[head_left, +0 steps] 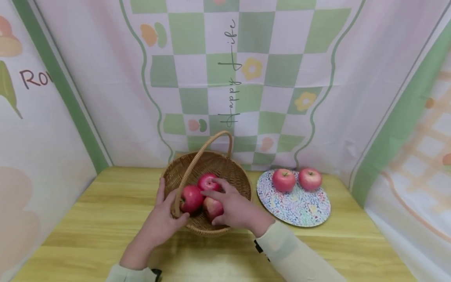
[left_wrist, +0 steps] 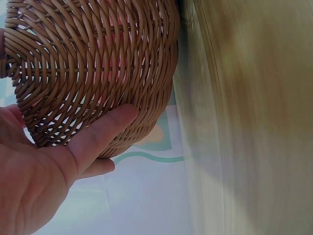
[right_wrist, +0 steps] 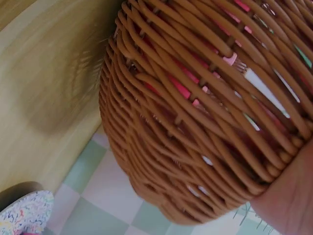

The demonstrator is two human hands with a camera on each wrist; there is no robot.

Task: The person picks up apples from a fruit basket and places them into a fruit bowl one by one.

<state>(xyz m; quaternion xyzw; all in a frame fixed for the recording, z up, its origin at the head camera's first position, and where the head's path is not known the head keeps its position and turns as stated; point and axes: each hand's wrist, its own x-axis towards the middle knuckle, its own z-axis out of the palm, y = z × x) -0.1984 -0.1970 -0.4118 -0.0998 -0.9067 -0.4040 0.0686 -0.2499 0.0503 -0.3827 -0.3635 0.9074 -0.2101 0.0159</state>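
A round brown wicker basket (head_left: 234, 172) with an arched handle (head_left: 201, 150) stands on the table, holding three red apples. My left hand (head_left: 160, 219) grips its left side by the foot of the handle; in the left wrist view, fingers (left_wrist: 105, 129) lie along the outer weave. Inside the basket, my right hand (head_left: 236, 205) has thumb and fingers around the nearest right apple (head_left: 212, 208). Its fingertips overlap the left apple (head_left: 192, 199) and the rear apple (head_left: 207, 181). From the right wrist, the basket wall (right_wrist: 195, 117) hides the fingers.
Right of the basket lies a round, multicoloured speckled plate (head_left: 296, 207). Two red apples sit at its back, one on the left (head_left: 284, 180) and another on the right (head_left: 310, 179). A checked cloth (head_left: 222, 70) hangs behind the wooden table (head_left: 98, 219), with printed cloth at both sides.
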